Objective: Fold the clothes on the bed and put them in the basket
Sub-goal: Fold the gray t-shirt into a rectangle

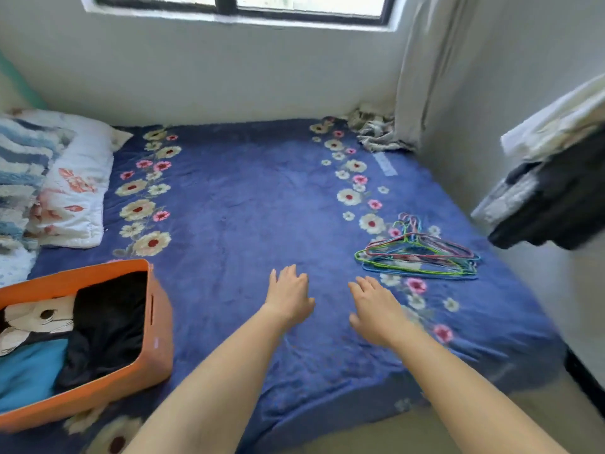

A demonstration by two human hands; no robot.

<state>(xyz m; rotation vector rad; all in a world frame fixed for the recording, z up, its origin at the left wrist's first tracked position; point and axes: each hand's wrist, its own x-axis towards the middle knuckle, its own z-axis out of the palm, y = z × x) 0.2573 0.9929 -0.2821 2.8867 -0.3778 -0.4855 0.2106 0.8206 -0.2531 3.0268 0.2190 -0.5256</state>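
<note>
HANDS OVER THE BED, BASKET NEARLY FULL: A person's two bare arms reach out over a bed point(248, 204) spread with a blue flowered cover. The left hand point(289, 294) and the right hand point(376, 309) hover side by side just above it, backs up, fingers loosely spread and a little bent. Neither has hold of anything.

At the near left corner of the bed stands the orange basket point(157, 326), packed with folded clothes point(111, 312): a black piece, a blue one and a white printed one, lying close together. The only loose fabric on the bed is a crumpled cloth point(376, 134) in the far right corner, against the curtain point(422, 77); whether it is a garment cannot be told. A blurred bundle point(556, 194) of dark and white fabric shows at the right edge, off the bed. Coloured wire hangers point(419, 253) lie in a heap near the right hand, and a pillow point(78, 178) sits at the far left.

The job looks close to done. Any piece left would likely be light and limp, sagging when lifted and sliding out of its folds. It is best taken at two corners or the shoulder seams, one in each hand, then laid flat on the cover. Once folded, it should travel on flat palms slid underneath.
</note>
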